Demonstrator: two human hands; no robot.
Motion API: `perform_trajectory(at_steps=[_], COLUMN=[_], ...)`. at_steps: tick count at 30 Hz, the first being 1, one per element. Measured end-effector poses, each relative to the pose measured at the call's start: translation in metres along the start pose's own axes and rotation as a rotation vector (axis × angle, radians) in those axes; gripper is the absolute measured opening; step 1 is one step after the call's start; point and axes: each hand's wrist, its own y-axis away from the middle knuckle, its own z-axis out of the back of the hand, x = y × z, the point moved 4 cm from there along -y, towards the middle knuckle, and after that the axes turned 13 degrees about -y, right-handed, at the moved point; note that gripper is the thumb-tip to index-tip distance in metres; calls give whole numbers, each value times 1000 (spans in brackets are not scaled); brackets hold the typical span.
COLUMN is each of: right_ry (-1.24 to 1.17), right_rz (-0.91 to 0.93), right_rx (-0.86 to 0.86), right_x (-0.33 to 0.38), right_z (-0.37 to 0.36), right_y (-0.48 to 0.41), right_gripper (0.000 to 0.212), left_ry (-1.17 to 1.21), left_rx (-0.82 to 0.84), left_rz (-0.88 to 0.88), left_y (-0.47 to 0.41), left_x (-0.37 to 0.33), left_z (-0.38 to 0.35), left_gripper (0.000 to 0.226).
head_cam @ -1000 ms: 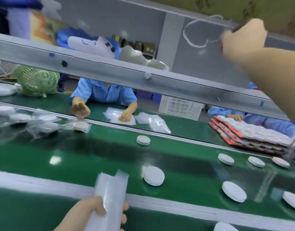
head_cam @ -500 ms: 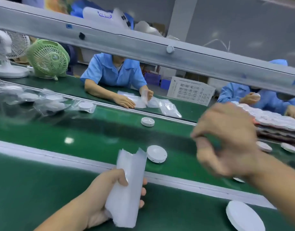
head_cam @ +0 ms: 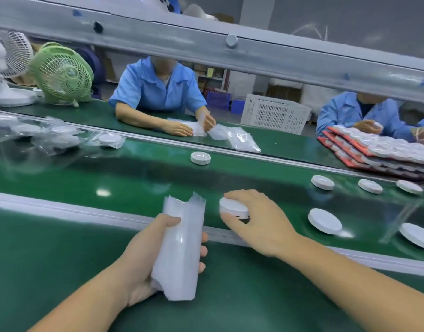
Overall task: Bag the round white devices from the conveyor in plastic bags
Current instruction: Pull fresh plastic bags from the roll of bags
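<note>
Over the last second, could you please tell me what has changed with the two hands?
The right hand came down from above the grey overhead rail to the green conveyor belt and took hold of a round white device. The left hand kept its grip on the bundle of clear plastic bags.

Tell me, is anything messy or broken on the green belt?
Nothing looks broken or spilled. The plastic bags in the left hand have a jagged top edge, and the bagged devices at the far left of the belt lie in a loose jumble.
</note>
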Motion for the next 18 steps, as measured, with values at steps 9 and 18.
perform_trajectory(at_steps=[9,18], right_ry=[291,124], right_rz=[-300,-311], right_rx=[-110,-240], right_x=[-101,-96], right_z=[120,117], right_y=[171,166], right_gripper=[61,57], left_ry=[189,49], left_rx=[-260,-225], left_rz=[-51,-105], left_y=[-4,23], left_x=[7,3], left_z=[-19,-67], left_gripper=[53,39])
